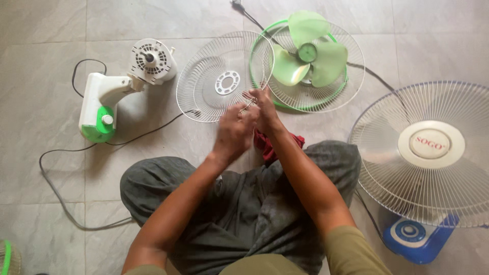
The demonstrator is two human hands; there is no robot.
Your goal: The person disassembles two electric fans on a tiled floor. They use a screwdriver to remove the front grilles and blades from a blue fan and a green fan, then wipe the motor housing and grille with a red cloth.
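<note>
Sitting on the tiled floor point(46, 30), a person in dark trousers works with both hands raised together over the lap. Left hand point(233, 133) and right hand point(265, 109) meet at the near right edge of a white wire fan guard point(224, 76); the fingers of both are curled closed on its rim wires — the exact pinch is blurred. The guard lies flat on the floor, overlapping a second guard with a green rim point(305, 63) to its right, which carries a pale green three-blade propeller point(308, 52). A red cloth point(267, 145) sits just near the hands. Far left lies a white-and-green fan motor body point(117, 86), its dark cord point(61, 188) trailing nearward. At right stands a complete white fan with a blue base point(425, 147).
</note>
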